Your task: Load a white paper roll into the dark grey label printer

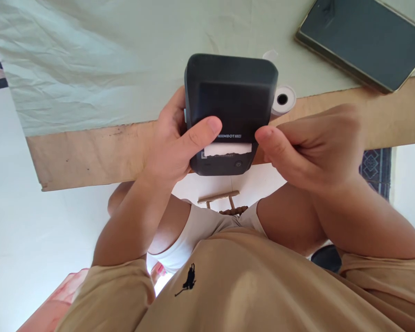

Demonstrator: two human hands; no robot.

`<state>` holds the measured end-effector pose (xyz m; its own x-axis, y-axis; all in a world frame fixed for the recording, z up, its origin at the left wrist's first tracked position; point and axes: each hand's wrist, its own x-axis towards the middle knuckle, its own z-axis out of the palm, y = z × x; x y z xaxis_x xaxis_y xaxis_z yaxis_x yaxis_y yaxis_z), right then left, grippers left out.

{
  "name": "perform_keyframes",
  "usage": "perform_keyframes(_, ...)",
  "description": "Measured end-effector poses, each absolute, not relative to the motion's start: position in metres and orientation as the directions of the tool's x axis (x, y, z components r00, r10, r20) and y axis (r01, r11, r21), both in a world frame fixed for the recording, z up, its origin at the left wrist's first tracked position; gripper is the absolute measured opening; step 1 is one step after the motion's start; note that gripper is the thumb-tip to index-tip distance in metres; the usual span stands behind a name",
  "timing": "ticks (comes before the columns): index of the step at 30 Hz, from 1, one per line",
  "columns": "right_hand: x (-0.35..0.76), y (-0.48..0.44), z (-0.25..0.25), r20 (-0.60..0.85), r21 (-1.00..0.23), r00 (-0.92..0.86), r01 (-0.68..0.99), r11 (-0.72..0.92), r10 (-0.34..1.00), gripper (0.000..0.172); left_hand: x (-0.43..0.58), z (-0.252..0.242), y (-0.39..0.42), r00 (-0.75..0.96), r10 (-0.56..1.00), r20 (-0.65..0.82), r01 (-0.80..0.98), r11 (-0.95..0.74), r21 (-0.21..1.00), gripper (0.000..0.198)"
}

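Note:
A black label printer (228, 101) marked NIIMBOT is held over the table's front edge. My left hand (173, 143) grips it from the left side, thumb across its front face. A short strip of white paper (228, 148) with a ragged edge sticks out of the slot in its lower part. By the printer's right edge, my right hand (314, 143) is closed, with its thumb tip close to the casing. Its curled fingers hide whatever may be between them, and I cannot tell whether it touches the printer.
A roll of white paper (284, 100) with a black core lies on the table just right of the printer. A dark smartphone (363, 41) rests at the upper right. Pale green cloth (100, 69) covers the wooden tabletop (86, 157) except its front strip.

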<state>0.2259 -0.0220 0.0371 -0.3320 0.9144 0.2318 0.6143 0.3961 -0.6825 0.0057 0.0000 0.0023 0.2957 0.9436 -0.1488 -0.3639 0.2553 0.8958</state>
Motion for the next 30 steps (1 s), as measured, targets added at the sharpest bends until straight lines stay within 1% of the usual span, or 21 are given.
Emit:
perform_keyframes(2, 0.229, -0.020, 0.035, 0.119, -0.746, -0.366, 0.581, 0.326, 0.923, 0.072, 0.006, 0.005, 0.000, 0.313, 0.941, -0.130, -0.361, 0.245, 0.900, 0.051)
perform_keyframes(5, 0.229, -0.018, 0.031, 0.014, -0.835, -0.399, 0.500, 0.231, 0.917, 0.073, 0.005, 0.002, 0.002, 0.331, 0.937, -0.114, -0.351, 0.234, 0.907, 0.051)
perform_keyframes(8, 0.225, -0.017, 0.029, -0.004, -0.880, -0.389, 0.439, 0.182, 0.921, 0.070, 0.004, -0.002, 0.003, 0.340, 0.935, -0.098, -0.350, 0.222, 0.910, 0.047)
perform_keyframes(10, 0.223, -0.016, 0.027, -0.019, -0.888, -0.381, 0.431, 0.160, 0.924, 0.072, 0.002, -0.003, 0.002, 0.344, 0.935, -0.089, -0.356, 0.218, 0.909, 0.046)
perform_keyframes(13, 0.221, -0.016, 0.024, -0.053, -0.886, -0.364, 0.446, 0.124, 0.930, 0.079, 0.002, -0.004, 0.001, 0.356, 0.930, -0.091, -0.370, 0.229, 0.900, 0.053)
perform_keyframes(16, 0.221, -0.018, 0.023, -0.054, -0.876, -0.368, 0.463, 0.133, 0.928, 0.086, 0.008, -0.001, 0.001, 0.344, 0.935, -0.082, -0.422, 0.232, 0.877, 0.064)
perform_keyframes(18, 0.222, -0.018, 0.022, -0.044, -0.866, -0.384, 0.475, 0.156, 0.922, 0.087, 0.018, 0.003, 0.002, 0.305, 0.949, -0.076, -0.466, 0.218, 0.857, 0.065)
perform_keyframes(21, 0.224, -0.018, 0.021, -0.023, -0.861, -0.395, 0.475, 0.183, 0.919, 0.083, 0.035, 0.011, 0.004, 0.258, 0.962, -0.090, -0.507, 0.214, 0.835, 0.065)
perform_keyframes(23, 0.226, -0.017, 0.019, 0.009, -0.861, -0.411, 0.461, 0.216, 0.912, 0.076, 0.041, 0.013, 0.006, 0.241, 0.964, -0.112, -0.521, 0.226, 0.823, 0.065)
perform_keyframes(25, 0.229, -0.016, 0.016, 0.031, -0.855, -0.424, 0.458, 0.243, 0.905, 0.069, 0.041, 0.013, 0.008, 0.224, 0.965, -0.138, -0.525, 0.239, 0.817, 0.063)
perform_keyframes(27, 0.232, -0.014, 0.014, 0.022, -0.850, -0.432, 0.466, 0.244, 0.902, 0.066, 0.035, 0.011, 0.008, 0.207, 0.966, -0.153, -0.516, 0.241, 0.822, 0.057)
perform_keyframes(30, 0.234, -0.013, 0.015, -0.001, -0.857, -0.450, 0.461, 0.232, 0.893, 0.066, 0.022, 0.008, 0.008, 0.190, 0.971, -0.146, -0.486, 0.222, 0.846, 0.040)
